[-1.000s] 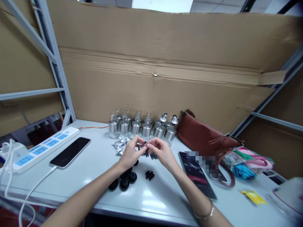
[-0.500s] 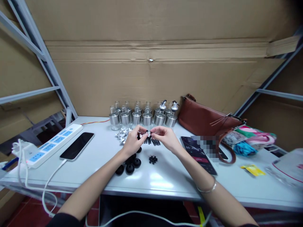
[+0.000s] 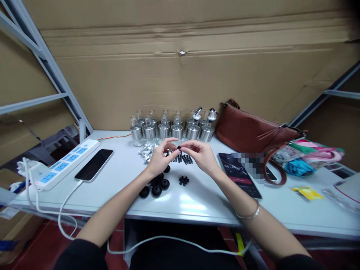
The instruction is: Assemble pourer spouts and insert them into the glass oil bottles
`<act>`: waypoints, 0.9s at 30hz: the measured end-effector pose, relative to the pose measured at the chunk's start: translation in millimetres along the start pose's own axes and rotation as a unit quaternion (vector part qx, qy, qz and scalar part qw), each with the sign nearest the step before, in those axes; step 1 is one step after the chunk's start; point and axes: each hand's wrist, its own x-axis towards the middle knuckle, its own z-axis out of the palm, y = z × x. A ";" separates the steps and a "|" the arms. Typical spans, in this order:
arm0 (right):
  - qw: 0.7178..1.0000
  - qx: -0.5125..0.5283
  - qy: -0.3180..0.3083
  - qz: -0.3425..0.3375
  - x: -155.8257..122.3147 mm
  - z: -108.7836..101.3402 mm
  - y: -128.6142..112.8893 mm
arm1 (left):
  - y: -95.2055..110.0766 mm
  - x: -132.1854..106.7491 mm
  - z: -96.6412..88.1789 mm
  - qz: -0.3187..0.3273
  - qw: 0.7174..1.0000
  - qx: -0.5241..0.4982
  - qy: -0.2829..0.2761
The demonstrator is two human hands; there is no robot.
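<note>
My left hand (image 3: 159,159) and my right hand (image 3: 200,157) meet above the white table (image 3: 197,202), fingertips pinched together on a small black part (image 3: 178,149). Under the hands lie several thin black sticks (image 3: 185,159) and a heap of small white pieces (image 3: 147,151). Nearer to me sit several round black caps (image 3: 154,186) and a cluster of tiny black pieces (image 3: 183,180). Behind the hands stands a row of small glass bottles with silver collars (image 3: 168,129); two at the right end carry pour spouts (image 3: 204,114).
A white power strip (image 3: 63,163) and a charging phone (image 3: 94,169) lie at the left, with cables hanging off the edge. A second phone (image 3: 239,174), a brown leather bag (image 3: 253,131), coloured pouches (image 3: 309,157) and a yellow packet (image 3: 306,193) lie to the right. Cardboard lines the back.
The view has tipped downward, so the table and my arms sit higher in frame. Both hands stay pinched together on the small black part, with only slight finger movement.
</note>
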 end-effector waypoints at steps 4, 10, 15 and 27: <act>1.000 -0.014 -0.003 -0.025 0.1 -0.5 -1.3 | -0.2 -0.1 0.1 0.005 1.000 0.000 0.000; 0.999 -0.002 -0.006 -0.032 -1.4 0.8 0.9 | -1.6 0.0 0.4 -0.012 0.999 0.003 0.031; 1.000 -0.002 -0.018 0.020 -2.7 2.7 2.6 | -0.1 0.1 1.7 -0.013 0.999 0.006 0.043; 0.999 -0.009 -0.043 0.006 -15.7 23.1 2.8 | -0.3 -1.3 5.2 -0.025 0.991 -0.040 0.126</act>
